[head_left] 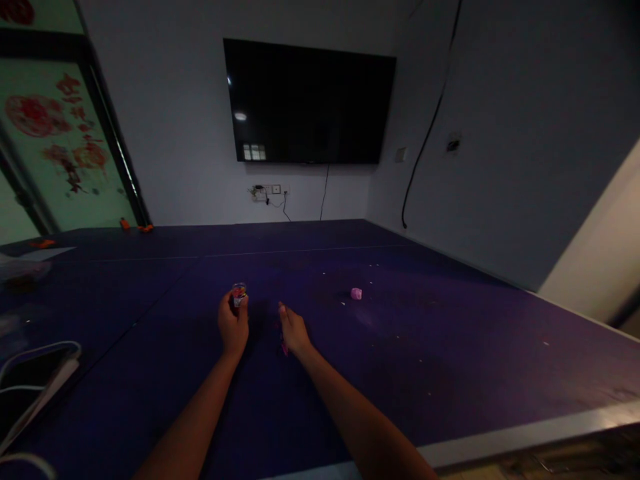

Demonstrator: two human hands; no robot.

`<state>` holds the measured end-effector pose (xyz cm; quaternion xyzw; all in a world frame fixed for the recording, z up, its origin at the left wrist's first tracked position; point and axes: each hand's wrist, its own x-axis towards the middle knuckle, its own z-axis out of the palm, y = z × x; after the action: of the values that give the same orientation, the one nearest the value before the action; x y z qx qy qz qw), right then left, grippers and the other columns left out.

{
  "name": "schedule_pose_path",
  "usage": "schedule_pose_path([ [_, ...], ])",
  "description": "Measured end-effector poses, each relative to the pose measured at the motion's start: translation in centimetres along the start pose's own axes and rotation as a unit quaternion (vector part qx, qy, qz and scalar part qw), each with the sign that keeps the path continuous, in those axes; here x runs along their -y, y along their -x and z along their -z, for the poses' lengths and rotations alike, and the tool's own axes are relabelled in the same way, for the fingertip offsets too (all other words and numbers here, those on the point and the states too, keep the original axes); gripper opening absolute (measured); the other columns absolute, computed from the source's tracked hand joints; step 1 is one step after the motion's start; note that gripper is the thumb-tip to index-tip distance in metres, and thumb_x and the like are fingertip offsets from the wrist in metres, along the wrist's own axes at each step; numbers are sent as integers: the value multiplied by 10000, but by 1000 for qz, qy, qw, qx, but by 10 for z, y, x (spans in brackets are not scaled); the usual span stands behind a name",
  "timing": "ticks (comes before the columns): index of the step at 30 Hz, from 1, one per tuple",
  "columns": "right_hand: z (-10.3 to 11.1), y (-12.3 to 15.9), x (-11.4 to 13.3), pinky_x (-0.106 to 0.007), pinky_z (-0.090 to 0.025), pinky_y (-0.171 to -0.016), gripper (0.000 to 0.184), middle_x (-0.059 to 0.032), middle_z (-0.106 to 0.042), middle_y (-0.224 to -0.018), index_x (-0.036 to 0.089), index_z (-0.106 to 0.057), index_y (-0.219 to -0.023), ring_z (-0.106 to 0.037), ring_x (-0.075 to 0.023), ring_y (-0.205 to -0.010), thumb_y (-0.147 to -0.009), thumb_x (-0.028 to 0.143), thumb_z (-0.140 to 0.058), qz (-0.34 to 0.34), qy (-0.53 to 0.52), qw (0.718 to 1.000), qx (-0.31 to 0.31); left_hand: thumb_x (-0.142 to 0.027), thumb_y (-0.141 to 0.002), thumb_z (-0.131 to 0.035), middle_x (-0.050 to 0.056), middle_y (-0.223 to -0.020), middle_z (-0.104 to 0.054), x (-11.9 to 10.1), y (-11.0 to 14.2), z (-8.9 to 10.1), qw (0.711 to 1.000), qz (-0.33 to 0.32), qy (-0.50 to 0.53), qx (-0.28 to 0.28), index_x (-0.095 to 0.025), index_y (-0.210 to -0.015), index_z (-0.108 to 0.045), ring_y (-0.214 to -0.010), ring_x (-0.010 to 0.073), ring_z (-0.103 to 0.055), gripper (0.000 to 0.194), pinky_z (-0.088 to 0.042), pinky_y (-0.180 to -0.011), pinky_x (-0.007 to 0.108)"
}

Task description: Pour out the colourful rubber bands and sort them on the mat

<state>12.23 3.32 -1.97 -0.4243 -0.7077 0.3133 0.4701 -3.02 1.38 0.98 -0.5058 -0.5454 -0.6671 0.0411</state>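
Note:
My left hand (235, 327) is closed around a small clear jar (240, 293) with red, yellow and other coloured bits showing through it. The jar is held upright above the purple tabletop (320, 413). To its right, my right hand (296, 331) rests on edge at the table, palm turned left, with its fingers stretched forward and partly hidden. Small dark and pink bits (285, 348) lie against its palm side, too dim to name. A crumpled pink lump (356, 293) sits farther right, apart from both hands.
A dark device with a white cable (43, 350) lies at the left edge, near clear plastic bags (23, 270). Orange pieces (145, 229) are at the far left. White specks dot the table. A television (310, 103) hangs on the wall behind.

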Motion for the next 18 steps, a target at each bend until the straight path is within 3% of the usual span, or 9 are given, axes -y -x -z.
schedule_pose_path([
  [4, 11, -11, -6, -390, -422, -953, 680, -104, -648, -1132, 185, -636, -1146, -565, -243, -1122, -903, 642, -194, 26, -20, 999, 24, -480, -849, -517, 126, -1014, -641, -2, 1, -1, 1000, -16, -9, -10, -140, -1101, -561, -928, 257, -619, 426, -480, -827, 394],
  [9, 14, -11, -10, -352, -466, -873, 660, -74, -702, -979, 218, -719, -979, -634, -241, -984, -812, 730, -338, 43, -30, 993, 108, -475, -853, -519, 124, -1028, -642, -3, 2, -2, 1000, -23, -8, -3, -148, -1107, -564, -947, 258, -614, 417, -471, -841, 394],
  [14, 23, -2, -7, -347, -496, -764, 735, -96, -712, -902, 150, -718, -968, -666, -223, -833, -836, 721, -274, 58, -38, 985, 160, -485, -852, -516, 125, -1015, -642, 0, 2, -5, 1000, -22, -5, 8, -145, -1122, -556, -920, 258, -627, 436, -489, -809, 391],
  [16, 31, 3, -6, -371, -476, -824, 718, -109, -699, -979, 144, -695, -1036, -650, -235, -910, -845, 703, -287, 70, -37, 983, 164, -489, -855, -509, 125, -1004, -645, 1, 2, -6, 1000, -24, -4, 12, -140, -1122, -556, -901, 255, -633, 441, -496, -795, 388],
  [18, 39, 9, -6, -401, -413, -935, 678, -116, -632, -1165, 165, -629, -1168, -574, -261, -1085, -798, 696, -427, 99, -15, 980, 172, -491, -857, -505, 127, -1006, -646, 2, 2, -7, 1000, -27, -2, 16, -139, -1120, -557, -909, 258, -632, 442, -495, -802, 392],
])
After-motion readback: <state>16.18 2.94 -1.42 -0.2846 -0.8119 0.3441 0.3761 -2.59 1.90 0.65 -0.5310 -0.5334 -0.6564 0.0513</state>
